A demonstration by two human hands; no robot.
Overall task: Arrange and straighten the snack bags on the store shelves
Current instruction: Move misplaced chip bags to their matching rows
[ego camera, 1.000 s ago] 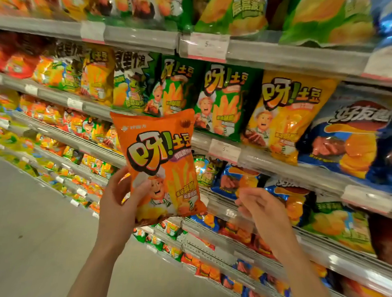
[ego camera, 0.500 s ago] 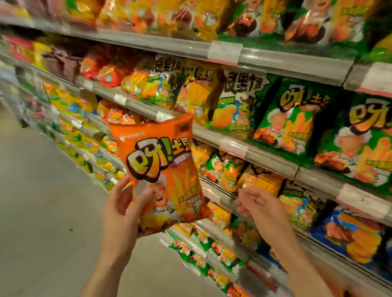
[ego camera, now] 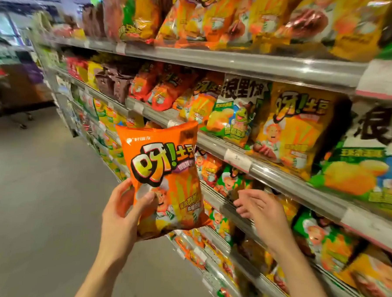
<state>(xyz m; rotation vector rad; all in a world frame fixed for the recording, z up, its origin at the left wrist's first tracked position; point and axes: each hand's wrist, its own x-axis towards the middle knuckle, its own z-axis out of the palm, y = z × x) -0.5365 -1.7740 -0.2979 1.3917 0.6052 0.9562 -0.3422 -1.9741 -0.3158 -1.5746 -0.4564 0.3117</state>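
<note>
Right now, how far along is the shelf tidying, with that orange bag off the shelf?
Done: the yellow bags on the upper shelf already stand upright, facing out. In hand: the left hand grips the orange bag, not yet shelved; the right hand reaches open toward the lower shelf rail. Left: placing that bag and straightening the blurred lower rows.

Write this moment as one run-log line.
left hand: grips orange snack bag upright | right hand: open, at shelf rail | bag not shelved

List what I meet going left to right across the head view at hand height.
Floor → left hand → orange snack bag it grips → right hand, reaching at the shelf edge → green snack bag.
</note>
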